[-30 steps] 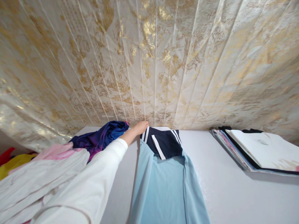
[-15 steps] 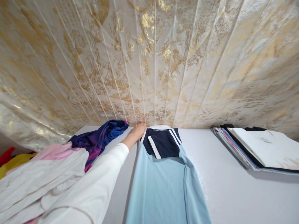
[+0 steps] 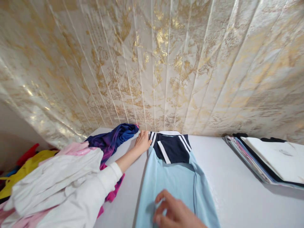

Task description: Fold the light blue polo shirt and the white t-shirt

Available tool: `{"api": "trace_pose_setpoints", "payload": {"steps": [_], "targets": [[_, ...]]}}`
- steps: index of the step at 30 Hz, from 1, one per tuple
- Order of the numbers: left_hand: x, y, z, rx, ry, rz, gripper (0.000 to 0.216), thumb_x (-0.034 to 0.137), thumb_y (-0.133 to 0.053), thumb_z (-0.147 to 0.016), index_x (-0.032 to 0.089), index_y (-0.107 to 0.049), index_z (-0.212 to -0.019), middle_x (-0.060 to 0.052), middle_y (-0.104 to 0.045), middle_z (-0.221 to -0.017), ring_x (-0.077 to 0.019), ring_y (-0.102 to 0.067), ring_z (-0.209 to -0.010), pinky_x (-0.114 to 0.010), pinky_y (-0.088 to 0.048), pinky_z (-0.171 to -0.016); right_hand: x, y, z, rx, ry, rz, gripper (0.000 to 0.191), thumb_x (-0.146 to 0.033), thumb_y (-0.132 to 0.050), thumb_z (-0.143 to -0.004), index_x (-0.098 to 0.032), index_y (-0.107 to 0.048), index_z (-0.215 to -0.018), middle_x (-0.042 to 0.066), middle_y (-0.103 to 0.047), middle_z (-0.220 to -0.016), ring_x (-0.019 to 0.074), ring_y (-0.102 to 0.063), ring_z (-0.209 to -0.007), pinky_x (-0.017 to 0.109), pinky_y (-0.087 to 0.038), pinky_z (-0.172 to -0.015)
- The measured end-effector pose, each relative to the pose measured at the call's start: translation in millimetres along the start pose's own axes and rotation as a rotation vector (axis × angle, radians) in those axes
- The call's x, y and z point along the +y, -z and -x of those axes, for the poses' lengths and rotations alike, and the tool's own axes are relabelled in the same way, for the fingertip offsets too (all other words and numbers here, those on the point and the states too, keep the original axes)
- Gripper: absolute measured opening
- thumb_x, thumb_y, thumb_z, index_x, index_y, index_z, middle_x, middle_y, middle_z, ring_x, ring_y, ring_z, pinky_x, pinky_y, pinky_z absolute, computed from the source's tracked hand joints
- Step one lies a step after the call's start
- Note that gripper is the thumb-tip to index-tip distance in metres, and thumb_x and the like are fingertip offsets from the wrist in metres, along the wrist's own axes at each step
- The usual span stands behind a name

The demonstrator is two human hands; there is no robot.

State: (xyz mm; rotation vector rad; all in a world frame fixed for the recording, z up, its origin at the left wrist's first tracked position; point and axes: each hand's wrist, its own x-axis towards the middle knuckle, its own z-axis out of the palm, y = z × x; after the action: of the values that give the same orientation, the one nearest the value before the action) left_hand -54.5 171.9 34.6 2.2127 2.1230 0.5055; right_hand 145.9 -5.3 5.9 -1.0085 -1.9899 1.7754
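Note:
A light blue garment [image 3: 171, 186] with a navy top and white stripes [image 3: 172, 147] lies folded lengthwise on the white table [image 3: 237, 202]. My left hand [image 3: 142, 142] is stretched to the garment's far left corner, fingers flat and pressing on its navy edge by the curtain. My right hand [image 3: 175, 212] rests on the blue cloth near the bottom of the view, fingers curled and spread on the fabric, holding nothing that I can see.
A heap of loose clothes [image 3: 54, 177], white, pink, blue-purple [image 3: 114, 139] and yellow, lies at the left. A stack of folded garments [image 3: 268, 158] sits at the right. A gold and cream curtain [image 3: 154, 63] hangs behind the table.
My right hand has come into view at the bottom and landed on the blue cloth. My left arm has drawn back a little while the hand stays at the navy corner.

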Motion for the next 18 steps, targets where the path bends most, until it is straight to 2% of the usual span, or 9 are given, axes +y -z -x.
{"api": "trace_pose_setpoints", "payload": {"steps": [1,3,5,8,10,12,14,16,18], "targets": [[2,7,23,-0.002,-0.014,0.009,0.042,0.019,-0.058,-0.088,0.015,-0.045,-0.129,-0.015,-0.048,-0.132,-0.0254,-0.049,-0.123,-0.039,-0.041,-0.102,-1,16,-11,0.157,-0.004,0.008,0.025,-0.023,-0.051,-0.091,-0.024,-0.049,-0.116,0.003,-0.066,-0.107,0.0166,-0.065,-0.086,0.031,-0.053,-0.073],[10,18,74,-0.014,-0.057,0.028,0.044,0.016,-0.057,-0.086,0.016,-0.045,-0.128,-0.012,-0.045,-0.134,-0.0238,-0.046,-0.125,-0.037,-0.039,-0.105,-4,49,-30,0.362,0.009,0.121,0.026,-0.021,-0.050,-0.087,-0.022,-0.048,-0.113,0.006,-0.064,-0.114,0.0187,-0.064,-0.097,0.033,-0.051,-0.082],[20,22,122,-0.108,-0.152,0.122,0.038,0.016,-0.056,-0.084,0.021,-0.049,-0.121,-0.008,-0.047,-0.131,-0.0223,-0.046,-0.124,-0.036,-0.039,-0.104,-5,76,-45,0.536,0.085,0.364,0.033,-0.020,-0.051,-0.082,-0.021,-0.049,-0.115,0.009,-0.062,-0.119,0.0222,-0.060,-0.107,0.037,-0.048,-0.091],[36,20,161,-0.233,-0.180,0.186,0.041,0.017,-0.056,-0.082,0.023,-0.051,-0.122,-0.008,-0.045,-0.136,-0.0242,-0.045,-0.125,-0.038,-0.039,-0.104,-2,103,-58,0.708,0.141,0.763,0.044,-0.013,-0.057,-0.070,-0.022,-0.056,-0.113,0.009,-0.062,-0.115,0.0270,-0.056,-0.111,0.041,-0.042,-0.097],[44,15,157,-0.252,-0.171,0.116,0.048,0.018,-0.058,-0.083,0.020,-0.047,-0.130,-0.012,-0.044,-0.138,-0.0270,-0.046,-0.126,-0.040,-0.040,-0.104,4,117,-60,0.745,0.097,0.851,0.033,-0.013,-0.057,-0.067,-0.023,-0.061,-0.098,0.007,-0.066,-0.103,0.0266,-0.059,-0.103,0.038,-0.043,-0.092],[50,12,137,-0.262,-0.145,-0.015,0.053,0.023,-0.061,-0.085,0.016,-0.044,-0.135,-0.016,-0.049,-0.133,-0.0302,-0.052,-0.120,-0.041,-0.046,-0.098,9,137,-54,0.790,0.048,0.818,0.018,-0.020,-0.052,-0.074,-0.024,-0.061,-0.090,0.005,-0.069,-0.091,0.0237,-0.064,-0.089,0.034,-0.047,-0.081],[55,8,112,-0.273,-0.108,-0.128,0.053,0.031,-0.063,-0.086,0.013,-0.047,-0.134,-0.018,-0.056,-0.124,-0.0321,-0.062,-0.105,-0.042,-0.053,-0.086,14,165,-39,0.881,0.000,0.763,0.020,-0.028,-0.042,-0.083,-0.023,-0.060,-0.092,0.004,-0.070,-0.086,0.0215,-0.065,-0.078,0.032,-0.048,-0.071],[59,3,89,-0.269,-0.073,-0.181,0.052,0.037,-0.065,-0.085,0.010,-0.053,-0.128,-0.020,-0.061,-0.115,-0.0333,-0.067,-0.093,-0.043,-0.055,-0.076,20,199,-18,0.990,-0.060,0.700,0.025,-0.031,-0.037,-0.084,-0.022,-0.058,-0.095,0.006,-0.071,-0.083,0.0204,-0.066,-0.072,0.031,-0.050,-0.067],[63,-3,72,-0.258,-0.057,-0.188,0.049,0.036,-0.065,-0.085,0.007,-0.056,-0.124,-0.022,-0.065,-0.104,-0.0346,-0.068,-0.089,-0.043,-0.054,-0.073,29,231,6,1.071,-0.148,0.634,0.027,-0.031,-0.035,-0.083,-0.019,-0.057,-0.093,0.006,-0.068,-0.068,0.0206,-0.065,-0.058,0.030,-0.048,-0.053]]}}
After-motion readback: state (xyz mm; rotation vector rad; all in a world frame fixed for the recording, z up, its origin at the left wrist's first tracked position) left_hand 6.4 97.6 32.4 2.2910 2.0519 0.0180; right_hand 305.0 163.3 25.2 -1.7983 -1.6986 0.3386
